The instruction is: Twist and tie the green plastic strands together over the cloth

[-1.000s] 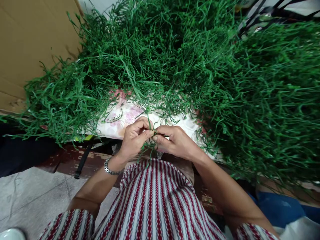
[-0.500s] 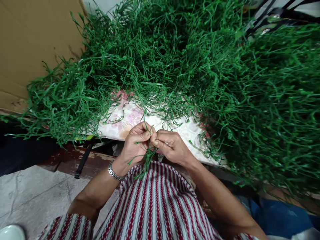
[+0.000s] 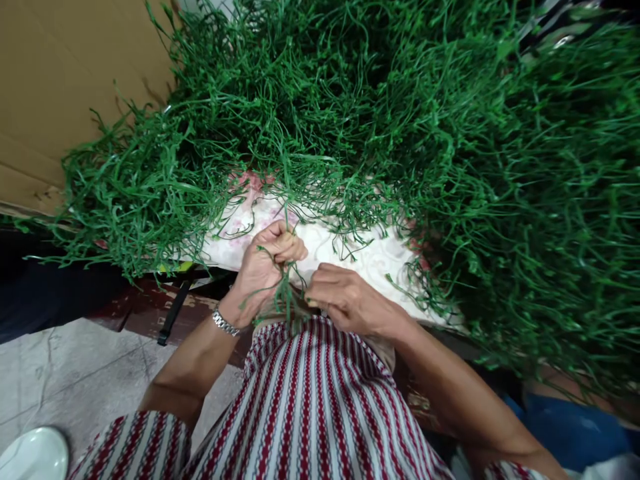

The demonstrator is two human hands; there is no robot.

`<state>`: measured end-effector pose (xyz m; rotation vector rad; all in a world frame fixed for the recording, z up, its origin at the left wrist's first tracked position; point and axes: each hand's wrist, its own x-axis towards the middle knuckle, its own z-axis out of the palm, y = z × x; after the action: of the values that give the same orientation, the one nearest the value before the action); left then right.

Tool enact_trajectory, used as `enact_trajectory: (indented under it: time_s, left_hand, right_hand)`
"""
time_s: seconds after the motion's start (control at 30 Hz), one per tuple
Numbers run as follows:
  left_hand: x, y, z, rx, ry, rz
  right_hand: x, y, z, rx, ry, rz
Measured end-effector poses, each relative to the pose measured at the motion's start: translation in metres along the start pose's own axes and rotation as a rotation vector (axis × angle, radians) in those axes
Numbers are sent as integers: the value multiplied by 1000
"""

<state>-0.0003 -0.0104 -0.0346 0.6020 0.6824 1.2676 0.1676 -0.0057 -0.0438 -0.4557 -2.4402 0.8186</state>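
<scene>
My left hand (image 3: 267, 263), with a metal watch at its wrist, is closed round a few thin green stems (image 3: 286, 297) that hang below the fist and poke out above it. To its right, a small gap away, my right hand (image 3: 343, 297) has its fingers curled together near the hanging stems; whatever it may pinch is too small to make out. Beyond both hands a big tangled heap of green stems (image 3: 320, 100) lies over a white flowered cloth (image 3: 335, 250).
Brown cardboard (image 3: 75, 80) stands at the back left. A dark red wooden bench edge (image 3: 150, 310) with a black strap (image 3: 174, 312) runs below the cloth. A white bowl (image 3: 37, 457) is on the tiled floor at the lower left, and something blue (image 3: 575, 430) is at the lower right.
My hands, which were together at the stems, have come apart. The left has moved up and left with the stems; the right is lower and clear of it. The whole view has shifted slightly.
</scene>
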Motion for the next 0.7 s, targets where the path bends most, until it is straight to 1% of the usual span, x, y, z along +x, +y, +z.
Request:
enact_trajectory:
  time_s: [0.07,0.13,0.17,0.23,0.3,0.4,0.5,0.6,0.63,0.7]
  left_hand:
    - [2,7,-2,57,-31,40]
    - [1,11,-1,105,-55,76]
    - [0,11,0,125,-63,98]
    - [-2,9,3,158,-83,151]
    - [-4,2,7,180,-98,214]
    - [-7,-9,12,198,-73,299]
    - [-8,-17,14,252,-19,344]
    - [-10,-18,11,294,-4,351]
    - [-10,-18,9,303,-7,328]
    - [-12,-18,3,316,-22,232]
  right_hand:
    - [-4,-1,-11,22,105,90]
    - [-7,-4,-21,61,230,223]
    - [-8,-6,-22,103,270,290]
    - [-9,-10,-18,244,327,403]
    - [-7,-13,-5,400,369,487]
    - [-3,-13,18,518,387,529]
    - [-1,-11,31,470,389,538]
    - [-2,-10,31,359,421,540]
    - [-3,-10,29,331,430,535]
    - [-4,-11,23,293,425,517]
